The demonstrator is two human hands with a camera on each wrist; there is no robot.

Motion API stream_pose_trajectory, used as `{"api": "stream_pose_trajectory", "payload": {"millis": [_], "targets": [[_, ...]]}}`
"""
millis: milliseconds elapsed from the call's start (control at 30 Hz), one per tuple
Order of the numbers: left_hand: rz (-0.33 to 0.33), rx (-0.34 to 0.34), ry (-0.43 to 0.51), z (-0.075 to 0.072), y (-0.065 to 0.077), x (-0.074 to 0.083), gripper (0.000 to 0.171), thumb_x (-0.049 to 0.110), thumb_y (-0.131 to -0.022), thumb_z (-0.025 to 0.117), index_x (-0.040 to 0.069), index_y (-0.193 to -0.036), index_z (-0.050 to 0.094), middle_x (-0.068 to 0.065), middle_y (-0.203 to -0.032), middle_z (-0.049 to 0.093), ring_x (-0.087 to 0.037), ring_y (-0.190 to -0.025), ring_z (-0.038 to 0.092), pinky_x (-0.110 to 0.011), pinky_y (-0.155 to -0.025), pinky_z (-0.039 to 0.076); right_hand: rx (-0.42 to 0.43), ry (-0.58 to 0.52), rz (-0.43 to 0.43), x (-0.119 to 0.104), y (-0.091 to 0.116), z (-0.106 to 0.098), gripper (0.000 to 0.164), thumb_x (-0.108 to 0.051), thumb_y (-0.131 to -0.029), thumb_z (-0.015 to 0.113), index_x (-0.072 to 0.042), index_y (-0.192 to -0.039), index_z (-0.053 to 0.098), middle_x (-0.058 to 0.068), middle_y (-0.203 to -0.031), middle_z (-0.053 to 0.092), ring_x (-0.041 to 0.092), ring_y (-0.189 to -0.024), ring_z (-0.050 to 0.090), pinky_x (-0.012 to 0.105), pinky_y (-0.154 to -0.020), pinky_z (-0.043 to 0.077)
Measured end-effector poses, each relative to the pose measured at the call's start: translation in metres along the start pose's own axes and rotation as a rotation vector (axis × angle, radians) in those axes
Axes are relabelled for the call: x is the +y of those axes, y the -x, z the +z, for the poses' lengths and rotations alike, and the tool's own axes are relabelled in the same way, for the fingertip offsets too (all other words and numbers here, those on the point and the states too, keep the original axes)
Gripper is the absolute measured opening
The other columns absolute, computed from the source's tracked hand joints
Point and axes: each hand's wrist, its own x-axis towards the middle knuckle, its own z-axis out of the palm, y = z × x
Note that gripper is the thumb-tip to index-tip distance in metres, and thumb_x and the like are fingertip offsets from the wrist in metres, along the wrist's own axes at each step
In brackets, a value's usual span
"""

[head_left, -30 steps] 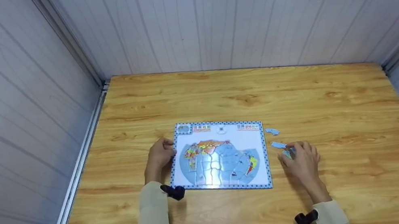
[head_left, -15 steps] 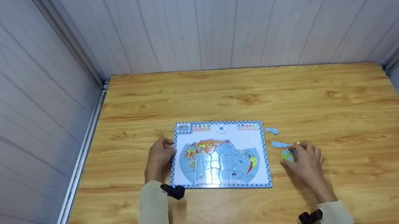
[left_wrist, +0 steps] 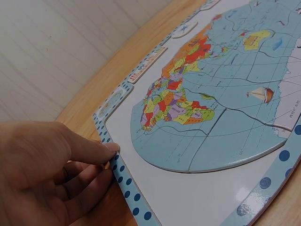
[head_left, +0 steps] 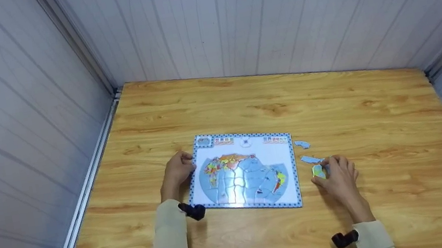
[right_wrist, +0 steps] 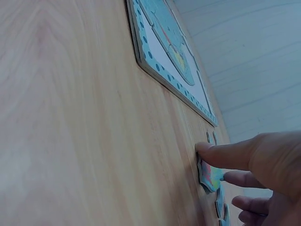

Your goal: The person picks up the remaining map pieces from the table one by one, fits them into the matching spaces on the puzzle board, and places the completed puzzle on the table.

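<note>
A world map jigsaw puzzle board (head_left: pixel 293 197) with a blue dotted border lies flat on the table, many of its pieces fitted together. My left hand (head_left: pixel 177 170) holds the board's left edge; in the left wrist view the thumb (left_wrist: pixel 110 147) lies on top of the border and the fingers curl at its side. To the right of the board, my right hand (head_left: pixel 339 178) pinches a green and blue puzzle piece (head_left: pixel 318 171) between thumb and fingers. In the right wrist view this puzzle piece (right_wrist: pixel 210 176) is low at the tabletop, partly hidden by the thumb.
Two loose blue puzzle pieces, a small one (head_left: pixel 302 144) and a long one (head_left: pixel 311 159), lie between the board and the right hand. More pieces sit partly under its fingers. Panelled walls (head_left: pixel 247 15) stand behind and beside the wooden table (head_left: pixel 243 247).
My right hand has shifted slightly right, and more of the green and blue puzzle piece shows between its thumb and fingers. The left hand and the board stay in place.
</note>
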Motion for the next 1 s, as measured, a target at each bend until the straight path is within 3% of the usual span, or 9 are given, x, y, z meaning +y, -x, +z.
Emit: {"api": "stream_pose_trajectory", "payload": {"millis": [300,633,1000], "targets": [[0.012,0.009,-0.017,0.0002,-0.0007,0.0021,0.028,0.005,-0.089,0.060,0.007,-0.117,0.055,-0.010,-0.108,0.055,-0.023,-0.100,0.053,-0.035,-0.088,0.044,0.027,-0.020,0.003,0.0003,-0.0008,0.0006,0.052,-0.025,-0.079,0.077,0.001,-0.114,0.048,0.021,-0.125,0.038,0.039,-0.114,0.028,0.053,-0.094,0.022],[0.034,0.015,-0.022,0.0018,0.0012,-0.0007,0.029,0.003,-0.088,0.060,0.005,-0.116,0.056,-0.012,-0.109,0.058,-0.024,-0.100,0.055,-0.035,-0.088,0.045,0.024,-0.090,-0.018,0.0007,0.0016,0.0003,0.030,-0.025,-0.083,0.073,-0.001,-0.093,0.058,0.023,-0.131,0.041,0.041,-0.120,0.028,0.056,-0.095,0.020],[0.033,0.027,-0.019,0.0020,-0.0016,-0.0015,0.028,0.003,-0.087,0.061,0.006,-0.115,0.056,-0.011,-0.107,0.057,-0.025,-0.100,0.055,-0.035,-0.089,0.046,0.066,-0.169,-0.019,-0.0031,-0.0019,-0.0011,0.026,-0.021,-0.091,0.063,0.002,-0.102,0.066,0.020,-0.132,0.048,0.040,-0.122,0.034,0.056,-0.102,0.020]]}}
